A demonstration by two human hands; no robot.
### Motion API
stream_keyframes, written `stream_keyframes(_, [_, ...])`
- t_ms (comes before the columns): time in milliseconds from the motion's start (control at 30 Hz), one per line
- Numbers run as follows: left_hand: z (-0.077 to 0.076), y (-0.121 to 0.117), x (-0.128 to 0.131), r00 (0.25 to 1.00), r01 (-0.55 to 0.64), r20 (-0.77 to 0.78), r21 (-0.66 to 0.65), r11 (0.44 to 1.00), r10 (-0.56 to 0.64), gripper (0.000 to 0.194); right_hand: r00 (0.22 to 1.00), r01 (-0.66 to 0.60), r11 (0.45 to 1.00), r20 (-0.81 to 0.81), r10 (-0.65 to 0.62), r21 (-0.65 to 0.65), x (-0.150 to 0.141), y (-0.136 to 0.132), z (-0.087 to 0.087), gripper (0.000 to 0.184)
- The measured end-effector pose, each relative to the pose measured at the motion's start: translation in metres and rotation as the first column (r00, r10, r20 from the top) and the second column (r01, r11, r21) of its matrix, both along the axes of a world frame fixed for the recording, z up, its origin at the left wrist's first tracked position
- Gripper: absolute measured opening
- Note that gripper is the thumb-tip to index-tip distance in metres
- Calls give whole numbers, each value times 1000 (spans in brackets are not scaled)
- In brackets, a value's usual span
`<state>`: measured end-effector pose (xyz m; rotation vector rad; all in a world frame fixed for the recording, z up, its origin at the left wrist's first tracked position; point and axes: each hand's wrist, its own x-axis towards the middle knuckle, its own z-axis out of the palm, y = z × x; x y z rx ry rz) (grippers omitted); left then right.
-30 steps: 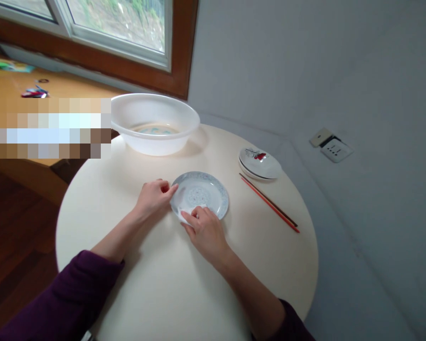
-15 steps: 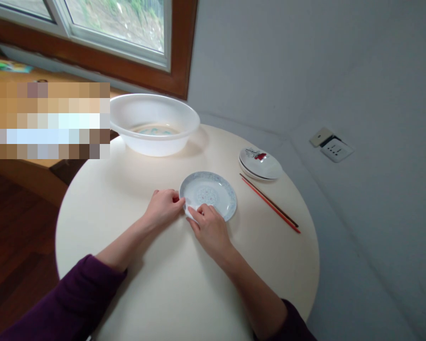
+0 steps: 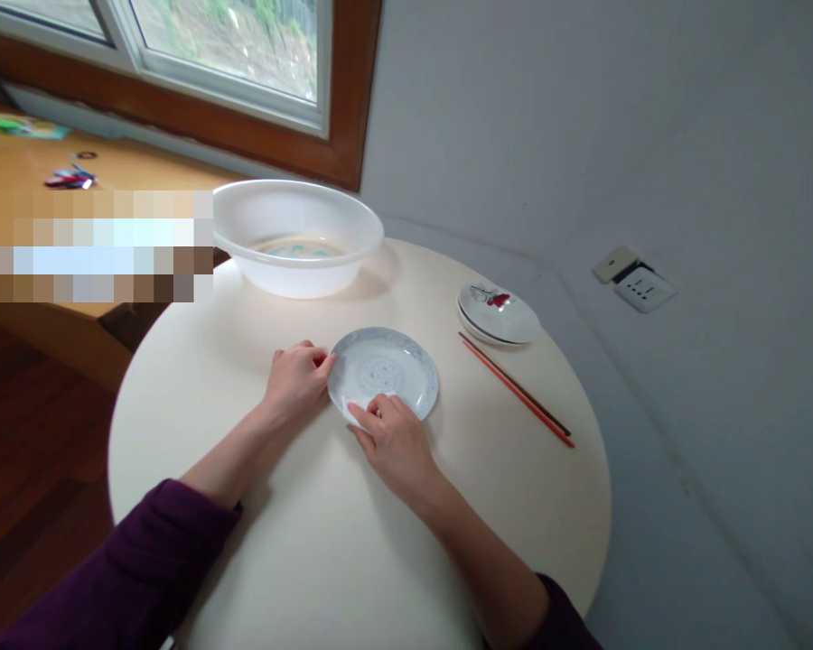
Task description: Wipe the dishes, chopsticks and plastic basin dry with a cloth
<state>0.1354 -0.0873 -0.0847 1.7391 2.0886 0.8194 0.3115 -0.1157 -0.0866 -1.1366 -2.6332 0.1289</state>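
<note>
A white plate point(image 3: 382, 372) with a pale blue patterned rim is low over or on the round table, in front of me. At its left edge my left hand point(image 3: 299, 377) is closed, thumb and fingers pinching the rim. My right hand point(image 3: 394, 435) is closed on a white cloth or tissue point(image 3: 359, 409), pressing it to the plate's near edge. Most of the cloth is hidden under my fingers, so its exact kind does not show.
On the round white table point(image 3: 298, 542) stands a large white basin point(image 3: 304, 278) at the back. Two stacked dishes point(image 3: 505, 311) with a red motif lie at the right, beside a pair of chopsticks point(image 3: 518, 390). A wall with a socket point(image 3: 645, 287) borders the right side.
The plate has shifted a little to the left, together with my left hand. My right hand stays at the near edge with the white cloth, now nearer the plate's middle.
</note>
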Motion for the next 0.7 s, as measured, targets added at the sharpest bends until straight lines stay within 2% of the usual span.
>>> stream_keyframes(233, [3,-1,0,996,-88,34,4,996,88,37,1000,5,1000,-3,-5,-14,0,-1,1,26])
stream_keyframes(333, [5,-2,1,995,-100,20,-53,994,101,42,1000,19,1000,-5,-19,-14,0,-2,1,26])
stream_keyframes(400, [5,-3,0,998,-69,-3,-133,989,69,45,1000,28,999,-3,-28,-16,0,-2,1,25])
stream_keyframes(533, [3,-2,-4,997,73,12,-261,963,-73,45,999,49,999,2,-49,-20,-1,-1,2,25])
stream_keyframes(700, [-2,-1,-9,985,172,60,-246,954,-162,36,999,52,999,2,-52,-7,0,0,1,25])
